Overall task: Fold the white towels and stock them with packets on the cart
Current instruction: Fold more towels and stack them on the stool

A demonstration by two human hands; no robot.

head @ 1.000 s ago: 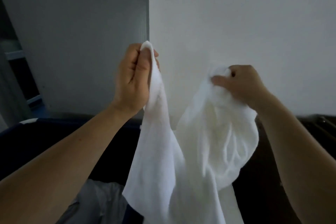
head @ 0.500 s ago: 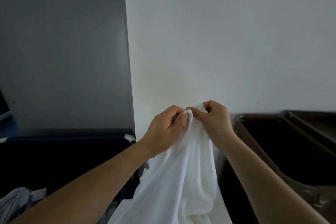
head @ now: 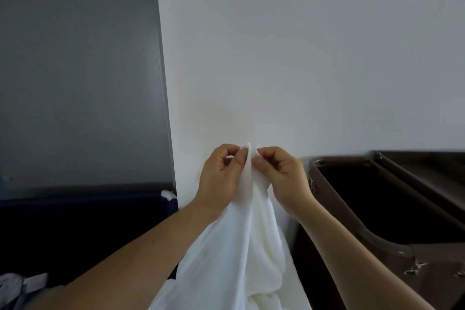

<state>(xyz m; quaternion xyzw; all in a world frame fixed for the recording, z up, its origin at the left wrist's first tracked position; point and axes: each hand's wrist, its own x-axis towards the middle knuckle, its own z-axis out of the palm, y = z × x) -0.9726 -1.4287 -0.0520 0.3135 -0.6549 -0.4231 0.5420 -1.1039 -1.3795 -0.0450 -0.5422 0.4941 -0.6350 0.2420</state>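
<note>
Both forearms reach forward, the left hand (head: 221,176) and right hand (head: 281,178) raised close together, fingers curled, thumbs pinching.

The towel (head: 241,246), from the centre down to 6 o'clock, is white cloth, matt, with a soft, fuzzy nap like terry, and it hangs in thick, limp folds. The wall (head: 302,58) from 12 to 3 o'clock is white, smooth and matt, like painted plaster. The panel (head: 75,70) at 10 o'clock is grey and matt, with a faint, fine vertical grain near its edge. The bin (head: 377,241) at 4 o'clock is brown and smooth, and looks like plastic; its rounded rim carries a dull sheen. The tub (head: 75,209) at 8 o'clock is navy and matt; its material cannot be told. The heap (head: 15,284) at 8 o'clock is pale, crumpled cloth.
</note>
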